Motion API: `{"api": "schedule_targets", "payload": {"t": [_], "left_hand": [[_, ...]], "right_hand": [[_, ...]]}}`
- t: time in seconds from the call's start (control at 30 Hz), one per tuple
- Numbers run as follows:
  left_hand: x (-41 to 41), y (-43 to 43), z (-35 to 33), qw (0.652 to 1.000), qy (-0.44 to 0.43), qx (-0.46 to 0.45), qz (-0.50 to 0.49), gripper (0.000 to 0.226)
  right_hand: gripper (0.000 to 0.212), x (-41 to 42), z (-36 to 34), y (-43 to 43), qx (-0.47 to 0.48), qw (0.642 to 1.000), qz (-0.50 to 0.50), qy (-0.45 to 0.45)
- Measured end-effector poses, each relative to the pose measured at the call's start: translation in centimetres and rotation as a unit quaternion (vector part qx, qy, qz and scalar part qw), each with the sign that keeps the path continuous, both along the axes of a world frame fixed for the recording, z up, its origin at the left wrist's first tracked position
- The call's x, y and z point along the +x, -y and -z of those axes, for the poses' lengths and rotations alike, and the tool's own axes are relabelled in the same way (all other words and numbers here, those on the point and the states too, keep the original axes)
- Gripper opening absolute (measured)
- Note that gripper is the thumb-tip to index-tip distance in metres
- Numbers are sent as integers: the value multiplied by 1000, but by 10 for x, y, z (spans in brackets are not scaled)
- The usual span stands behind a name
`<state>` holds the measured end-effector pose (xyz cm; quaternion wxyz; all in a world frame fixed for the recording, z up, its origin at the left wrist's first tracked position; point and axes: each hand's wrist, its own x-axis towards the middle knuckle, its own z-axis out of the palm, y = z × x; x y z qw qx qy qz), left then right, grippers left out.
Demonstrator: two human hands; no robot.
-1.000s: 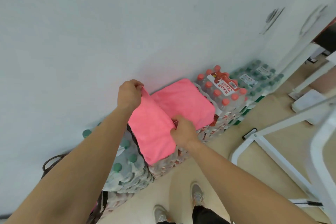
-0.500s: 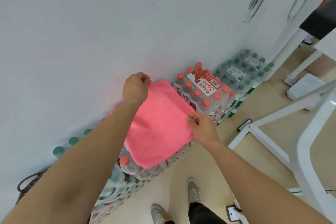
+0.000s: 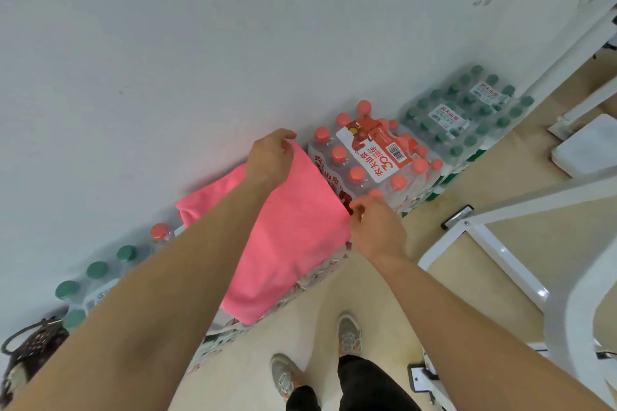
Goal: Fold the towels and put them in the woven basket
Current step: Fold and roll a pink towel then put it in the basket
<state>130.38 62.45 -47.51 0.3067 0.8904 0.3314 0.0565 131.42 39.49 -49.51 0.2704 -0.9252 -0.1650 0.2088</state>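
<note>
A pink towel (image 3: 290, 240) lies folded flat on top of shrink-wrapped packs of water bottles against the wall. My left hand (image 3: 271, 158) pinches its far corner by the wall. My right hand (image 3: 375, 227) pinches the near right corner at the towel's edge. A dark woven basket (image 3: 31, 349) with a handle shows at the far left bottom, mostly cut off by the frame and my left arm.
Red-capped bottle packs (image 3: 374, 160) stand right of the towel, green-capped packs (image 3: 467, 110) further right and at the left (image 3: 96, 274). A white metal frame (image 3: 500, 250) stands on the beige floor at right. My shoes (image 3: 349, 334) are below.
The towel's left half has been folded over to the right and now lies flat as one layer. Both hands moved right with it.
</note>
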Motion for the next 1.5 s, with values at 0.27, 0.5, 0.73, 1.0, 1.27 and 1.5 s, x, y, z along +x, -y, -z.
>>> {"api": "schedule_targets", "payload": {"t": [0.27, 0.5, 0.73, 1.0, 1.27, 1.5], "left_hand": [[-35, -24, 22, 998, -34, 52, 0, 30], [-47, -28, 39, 996, -59, 66, -9, 41], [-40, -29, 43, 990, -82, 102, -54, 44], [-16, -18, 30, 997, -25, 56, -37, 41], [-20, -2, -4, 985, 99, -124, -63, 21], [-58, 13, -36, 975, 174, -109, -81, 8]], "right_hand": [[35, 47, -4, -105, 24, 987, -158, 13], [33, 74, 14, -170, -17, 989, -148, -22], [45, 82, 21, -183, 60, 991, -52, -106], [25, 86, 12, -175, 142, 979, -58, -132], [24, 77, -23, -141, 298, 931, -57, -201], [22, 47, -57, -119, 350, 904, -102, -223]]}}
